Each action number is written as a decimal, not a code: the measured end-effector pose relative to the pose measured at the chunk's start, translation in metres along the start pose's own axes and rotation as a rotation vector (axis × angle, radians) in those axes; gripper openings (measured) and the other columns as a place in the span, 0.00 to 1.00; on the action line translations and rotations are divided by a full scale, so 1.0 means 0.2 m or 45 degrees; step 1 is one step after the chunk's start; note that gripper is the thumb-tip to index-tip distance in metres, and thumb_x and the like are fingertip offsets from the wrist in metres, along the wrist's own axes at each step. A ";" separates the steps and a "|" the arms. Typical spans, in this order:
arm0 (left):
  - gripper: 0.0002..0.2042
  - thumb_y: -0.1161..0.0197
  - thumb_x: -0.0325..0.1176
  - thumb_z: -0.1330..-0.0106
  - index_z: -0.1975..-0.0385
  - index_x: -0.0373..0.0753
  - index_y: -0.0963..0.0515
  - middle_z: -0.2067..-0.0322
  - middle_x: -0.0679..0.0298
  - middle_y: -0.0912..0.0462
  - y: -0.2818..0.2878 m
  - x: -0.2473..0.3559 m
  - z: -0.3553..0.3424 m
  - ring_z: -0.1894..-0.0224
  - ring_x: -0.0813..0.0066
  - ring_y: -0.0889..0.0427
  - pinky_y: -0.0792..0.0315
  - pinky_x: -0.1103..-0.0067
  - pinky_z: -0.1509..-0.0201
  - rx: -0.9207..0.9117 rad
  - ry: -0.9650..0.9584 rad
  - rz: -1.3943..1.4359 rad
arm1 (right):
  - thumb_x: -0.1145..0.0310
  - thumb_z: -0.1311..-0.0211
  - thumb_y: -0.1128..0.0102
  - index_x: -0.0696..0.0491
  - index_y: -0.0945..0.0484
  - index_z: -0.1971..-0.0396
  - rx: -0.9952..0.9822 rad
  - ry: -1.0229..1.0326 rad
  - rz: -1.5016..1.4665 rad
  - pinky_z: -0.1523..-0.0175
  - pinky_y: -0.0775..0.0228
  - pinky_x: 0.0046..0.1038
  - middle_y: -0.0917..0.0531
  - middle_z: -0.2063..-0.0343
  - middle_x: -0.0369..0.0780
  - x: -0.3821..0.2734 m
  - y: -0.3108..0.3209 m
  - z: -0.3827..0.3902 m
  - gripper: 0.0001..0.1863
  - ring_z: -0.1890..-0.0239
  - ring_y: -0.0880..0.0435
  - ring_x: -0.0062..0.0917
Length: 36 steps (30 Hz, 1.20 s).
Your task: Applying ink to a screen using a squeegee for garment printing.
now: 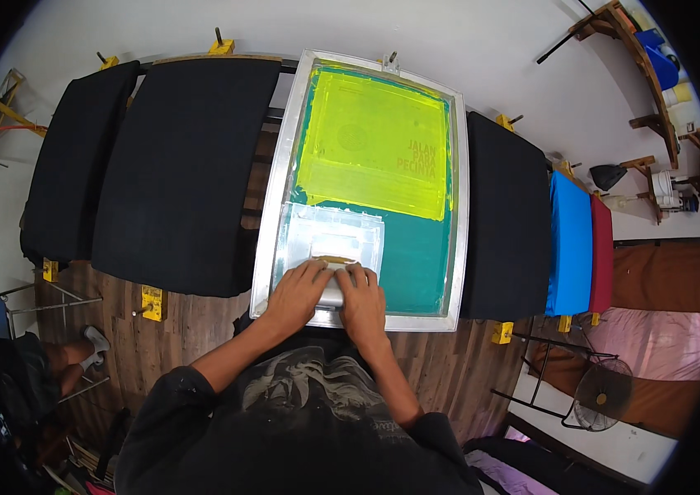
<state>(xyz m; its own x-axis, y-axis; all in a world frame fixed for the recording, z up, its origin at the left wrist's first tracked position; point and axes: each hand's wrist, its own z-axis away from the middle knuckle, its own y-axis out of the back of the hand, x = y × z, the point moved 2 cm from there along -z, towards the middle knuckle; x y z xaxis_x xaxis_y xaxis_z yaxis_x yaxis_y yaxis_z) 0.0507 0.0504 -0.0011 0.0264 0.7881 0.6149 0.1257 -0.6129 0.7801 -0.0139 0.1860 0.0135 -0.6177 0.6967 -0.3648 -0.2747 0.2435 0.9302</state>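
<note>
A screen-printing frame (pixel 459 247) with silver metal edges lies in front of me. Bright yellow-green ink (pixel 374 124) covers the far part of its mesh, and bare green mesh (pixel 416 264) shows at the near right. At the near left of the mesh is a pale, shiny rectangular patch (pixel 296 227). Over this patch, my left hand (pixel 296 295) and my right hand (pixel 362 304) are side by side, fingers curled over a squeegee (pixel 333 259). Its tan upper edge shows beyond my fingertips; the rest is mostly hidden by my hands.
Black-covered boards (pixel 189 173) stand left of the frame, another black one (pixel 506 214) right, then a blue (pixel 571 247) and a red one (pixel 601 256). Yellow clamps (pixel 153 303) line the rail. A fan (pixel 603 394) stands at right; a person's leg (pixel 77 363) shows at left.
</note>
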 end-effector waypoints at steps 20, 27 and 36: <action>0.28 0.44 0.12 0.54 0.48 0.33 0.27 0.47 0.49 0.26 0.05 0.03 0.01 0.43 0.49 0.28 0.34 0.63 0.38 -0.030 0.087 0.138 | 0.85 0.59 0.40 0.51 0.25 0.50 -0.084 -0.017 -0.018 0.48 0.31 0.40 0.25 0.47 0.42 -0.01 0.04 0.00 0.30 0.44 0.29 0.41; 0.24 0.45 0.15 0.50 0.48 0.33 0.27 0.48 0.50 0.26 0.02 0.02 0.01 0.42 0.52 0.28 0.33 0.65 0.39 0.016 0.062 0.075 | 0.85 0.59 0.40 0.50 0.26 0.49 0.008 -0.009 0.016 0.49 0.32 0.40 0.25 0.47 0.41 -0.01 0.00 0.00 0.30 0.43 0.29 0.40; 0.29 0.44 0.11 0.57 0.47 0.32 0.29 0.46 0.49 0.27 0.05 0.04 0.03 0.41 0.48 0.30 0.35 0.63 0.36 -0.030 0.078 0.152 | 0.86 0.57 0.43 0.51 0.25 0.50 -0.057 -0.025 -0.012 0.48 0.32 0.41 0.25 0.47 0.41 -0.03 0.03 0.02 0.29 0.43 0.29 0.40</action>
<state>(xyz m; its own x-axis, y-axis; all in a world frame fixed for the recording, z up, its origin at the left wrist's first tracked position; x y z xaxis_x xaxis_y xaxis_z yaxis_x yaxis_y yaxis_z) 0.0583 0.0507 0.0102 -0.0207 0.7052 0.7087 0.1018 -0.7037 0.7032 -0.0088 0.1852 0.0215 -0.6005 0.7078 -0.3721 -0.3135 0.2196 0.9238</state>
